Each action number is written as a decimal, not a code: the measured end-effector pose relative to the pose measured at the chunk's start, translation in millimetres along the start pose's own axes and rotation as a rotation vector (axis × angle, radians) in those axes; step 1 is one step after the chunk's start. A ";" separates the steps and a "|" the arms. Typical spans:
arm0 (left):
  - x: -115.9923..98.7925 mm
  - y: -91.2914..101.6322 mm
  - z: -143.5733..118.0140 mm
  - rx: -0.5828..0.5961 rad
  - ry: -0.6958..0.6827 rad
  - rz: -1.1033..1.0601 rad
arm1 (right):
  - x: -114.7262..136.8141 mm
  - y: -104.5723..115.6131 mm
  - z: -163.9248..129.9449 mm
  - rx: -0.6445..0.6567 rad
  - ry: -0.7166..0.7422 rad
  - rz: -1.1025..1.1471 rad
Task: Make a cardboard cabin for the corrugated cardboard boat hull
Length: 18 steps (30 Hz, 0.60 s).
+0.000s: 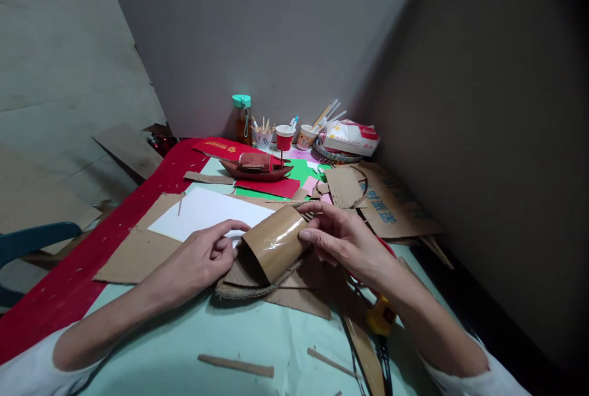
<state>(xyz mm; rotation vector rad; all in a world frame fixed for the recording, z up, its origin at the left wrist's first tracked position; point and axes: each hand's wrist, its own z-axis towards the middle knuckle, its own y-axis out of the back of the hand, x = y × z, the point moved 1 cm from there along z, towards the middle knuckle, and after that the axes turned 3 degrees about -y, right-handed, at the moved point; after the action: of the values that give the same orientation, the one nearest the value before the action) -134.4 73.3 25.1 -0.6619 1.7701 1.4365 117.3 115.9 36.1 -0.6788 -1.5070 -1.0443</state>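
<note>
A curved, shiny brown cardboard cover arches over a cardboard boat hull in front of me. My left hand is closed at the left end, its thumb and curled fingers pinching the edge of the hull beside the cover. The thumb of my right hand lies on the cover's right edge, with the fingers bent around behind it; those fingertips are partly hidden. Beneath the hull lie flat cardboard pieces. Behind my hands is a white paper sheet.
A small red-brown model boat stands farther back. Along the wall are a bottle, paper cups and a tissue pack. Cardboard scraps lie right, a yellow-handled tool near my right forearm, strips in front.
</note>
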 end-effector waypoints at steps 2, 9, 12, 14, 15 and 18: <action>-1.1 -2.0 2.6 -0.020 -0.016 0.041 | -0.9 -2.9 0.5 0.014 -0.041 0.116; -6.8 7.4 4.9 -0.099 -0.076 0.193 | 13.9 19.5 -4.6 -0.235 0.064 0.503; -9.6 21.6 10.9 -0.174 -0.106 0.224 | 19.1 30.4 -6.8 -0.353 0.142 0.575; -8.8 33.1 16.3 -0.253 -0.131 0.230 | 18.9 29.3 -7.8 -0.369 0.175 0.571; -7.3 38.8 18.7 -0.305 -0.142 0.224 | 18.0 26.2 -8.6 -0.360 0.185 0.551; -1.8 53.0 21.5 -0.526 -0.168 0.168 | 14.6 10.3 -12.8 -0.290 0.192 0.442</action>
<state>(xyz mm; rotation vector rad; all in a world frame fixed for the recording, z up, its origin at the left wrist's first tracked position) -169.7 106.6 55.5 -0.6397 1.3455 2.0405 129.0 107.1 52.5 -1.0299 -0.9863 -0.9582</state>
